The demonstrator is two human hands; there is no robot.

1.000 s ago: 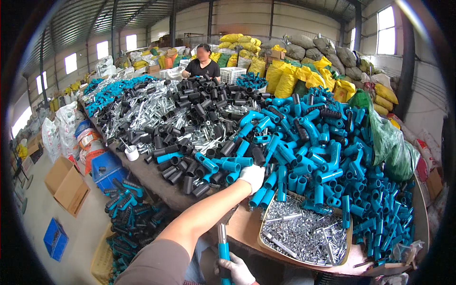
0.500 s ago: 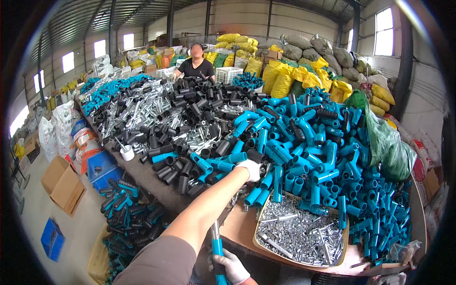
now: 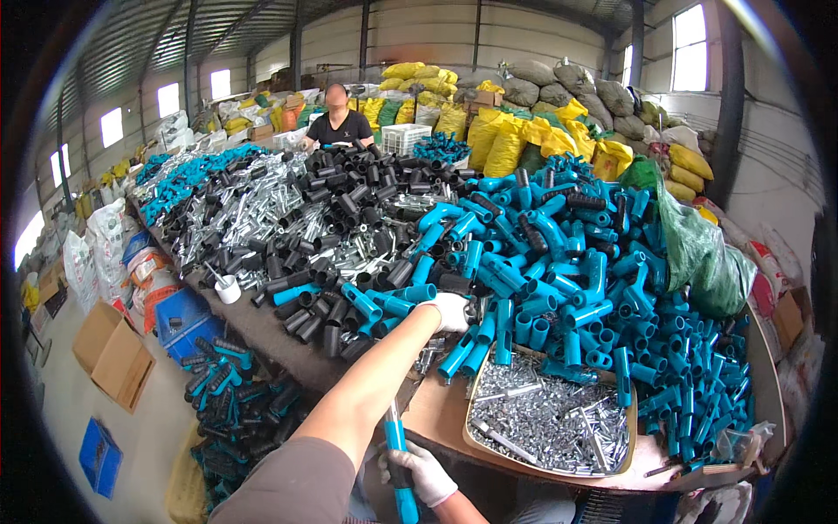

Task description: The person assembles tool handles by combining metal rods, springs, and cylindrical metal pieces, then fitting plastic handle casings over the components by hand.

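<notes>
Teal handle [image 3: 395, 435], clamped by the right hand's [image 3: 421, 473] fingers, now shows more below them, while the left hand [image 3: 451, 313], its finger grip hidden, still reaches beside a black tube [image 3: 454, 284], keeping both occupied.

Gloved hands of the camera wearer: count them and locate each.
2: the left hand is at the heap of teal and black parts, fingertips hidden; the right hand, near the view's lower edge, is around a teal handle.

Left arm [image 3: 371, 397] outstretched, right grip [image 3: 425, 476] curled
</notes>
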